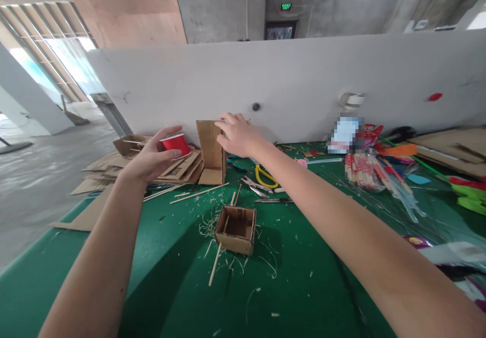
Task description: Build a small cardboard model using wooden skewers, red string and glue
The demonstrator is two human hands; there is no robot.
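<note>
A red cup-like object (176, 146) with a white rim is held in my left hand (154, 156), between thumb and fingers. Beside it stands an upright cardboard piece (210, 145) with a folded base. My right hand (237, 134) is at the top right edge of that cardboard, fingers bent over it; whether it grips the edge is hard to make out. Nearer to me, a small open cardboard box (235, 241) sits on the green table (170, 277), with a thin wooden stick (214, 264) beside its left front corner.
Behind the box lie pliers (258, 185), yellow-handled scissors (267, 177) and a knife (274, 200). Flat cardboard (104, 168) is stacked at left. Packaged sticks (359, 170), a phone (345, 134) and plastic bags are at right. A white partition (304, 84) borders the back.
</note>
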